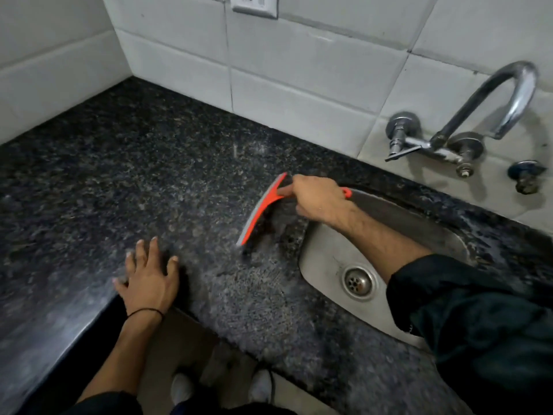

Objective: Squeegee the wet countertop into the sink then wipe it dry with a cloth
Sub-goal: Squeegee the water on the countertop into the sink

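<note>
Now the right hand (pixel 317 200) is wrapped tight around the handle of the orange squeegee (pixel 263 209), with its fingers curled shut on it. The squeegee is held just left of the sink (pixel 329 259), and its blade is set down on the dark countertop (pixel 119 175). The long blade runs from the back wall side toward the front edge, so it lies along the sink's left rim. The sink is right beside the blade, on the hand's side, so a short pull to the right is likely all that is needed to push the water in. The left hand (pixel 149 280) is spread flat and pressed on the countertop at its front edge, well apart from the squeegee, and nothing is held in it. No cloth is seen.
</note>
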`<state>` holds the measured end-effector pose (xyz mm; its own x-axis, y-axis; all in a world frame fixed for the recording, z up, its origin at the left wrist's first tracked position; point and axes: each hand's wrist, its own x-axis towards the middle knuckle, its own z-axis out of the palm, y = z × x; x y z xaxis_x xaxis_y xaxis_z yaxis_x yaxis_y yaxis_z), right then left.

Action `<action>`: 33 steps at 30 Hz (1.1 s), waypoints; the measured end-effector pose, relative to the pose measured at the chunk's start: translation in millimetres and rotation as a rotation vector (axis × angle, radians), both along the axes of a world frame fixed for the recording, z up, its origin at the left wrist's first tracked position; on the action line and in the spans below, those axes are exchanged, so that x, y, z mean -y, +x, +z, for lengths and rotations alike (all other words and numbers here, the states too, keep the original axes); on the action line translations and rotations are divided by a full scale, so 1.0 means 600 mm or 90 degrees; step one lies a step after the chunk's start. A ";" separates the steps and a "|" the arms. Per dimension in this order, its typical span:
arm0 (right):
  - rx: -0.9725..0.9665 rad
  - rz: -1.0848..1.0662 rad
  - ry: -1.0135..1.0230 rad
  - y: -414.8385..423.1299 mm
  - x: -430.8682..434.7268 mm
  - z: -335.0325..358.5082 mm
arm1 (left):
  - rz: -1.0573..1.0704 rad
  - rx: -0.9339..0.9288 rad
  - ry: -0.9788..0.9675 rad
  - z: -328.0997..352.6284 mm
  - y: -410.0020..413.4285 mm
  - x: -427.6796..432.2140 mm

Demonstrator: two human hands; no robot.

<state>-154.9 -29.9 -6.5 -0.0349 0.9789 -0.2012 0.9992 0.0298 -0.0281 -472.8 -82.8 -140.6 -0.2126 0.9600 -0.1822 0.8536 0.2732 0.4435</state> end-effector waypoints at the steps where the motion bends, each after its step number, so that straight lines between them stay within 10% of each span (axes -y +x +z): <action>1: -0.023 0.055 -0.012 -0.032 -0.002 -0.006 | 0.021 0.004 0.002 -0.007 -0.016 0.021; 8: 0.020 0.448 0.012 -0.215 -0.016 -0.055 | 0.107 -0.050 -0.017 -0.041 -0.112 0.091; 17: 0.027 0.499 0.017 -0.307 -0.029 -0.068 | 0.101 -0.102 -0.018 -0.043 -0.115 0.095; 33: 0.291 0.377 -0.081 0.148 0.088 -0.012 | -0.102 -0.016 0.025 -0.003 0.081 0.044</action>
<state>-66.0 -82.8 -13.9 -0.4332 0.7913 -0.4315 0.7307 0.5886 0.3459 -424.3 -109.3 -142.4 -0.0595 0.9884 -0.1397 0.8956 0.1147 0.4298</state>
